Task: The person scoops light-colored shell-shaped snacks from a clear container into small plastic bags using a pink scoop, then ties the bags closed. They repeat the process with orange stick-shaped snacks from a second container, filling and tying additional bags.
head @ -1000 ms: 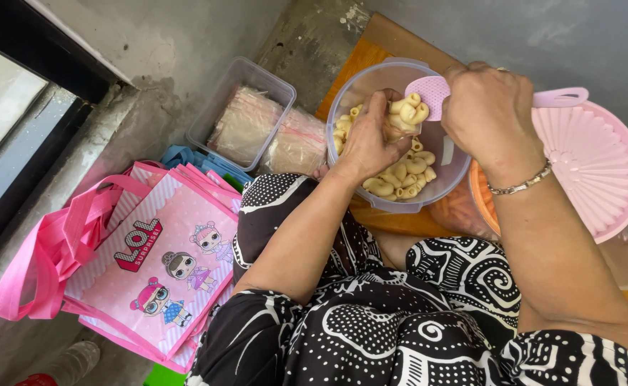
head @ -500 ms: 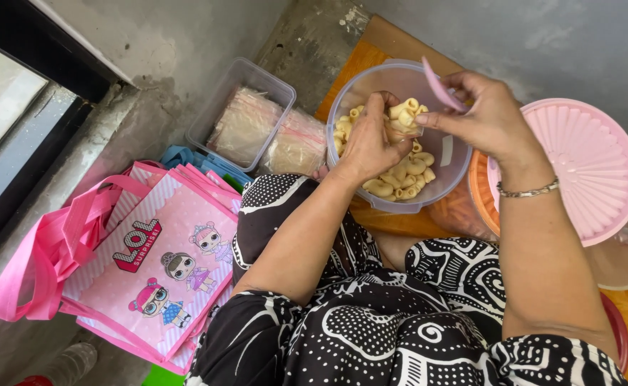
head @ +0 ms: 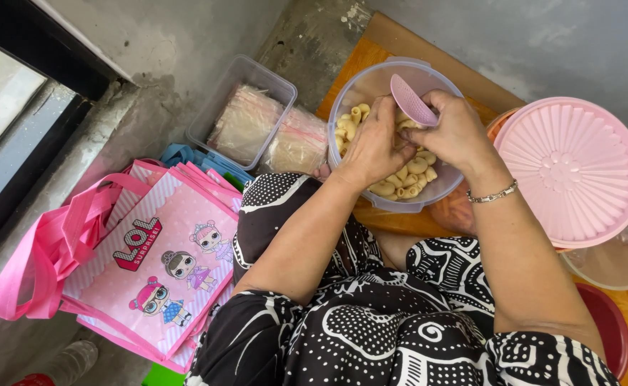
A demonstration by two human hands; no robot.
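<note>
We find the pale, ridged snack pieces (head: 407, 175) heaped in a clear round plastic tub (head: 360, 89), which rests on an orange board (head: 371, 53) just ahead of our lap. The pieces are short, curled and dry-looking, cream to light tan.

Our left hand (head: 374, 146) reaches into the tub, fingers curled down among the pieces; we cannot tell whether it has closed on any. Our right hand (head: 457, 136) is closed around the handle of a small pink scoop (head: 412, 100), holding its oval bowl tilted above the heap.

We judge the following risks:
- Spillage: the heap lies near the tub's near wall, so a hasty pass of the scoop could push pieces over the rim onto the board or our patterned black-and-white dress (head: 371, 336).
- Breakage: the pieces look brittle; pressure from the curled fingers could crush them.
- Tipping: both hands bear on a light, thin-walled tub; uneven force could slide it.

To the right a pink lid (head: 571, 168) with radial ribs covers an orange container. To the left, a clear rectangular box (head: 239, 107) holds flat transparent bags, with more bags (head: 299, 143) beside it. Further left, glossy pink tote bags (head: 149, 264) with cartoon figures lie on the concrete floor (head: 185, 43).
</note>
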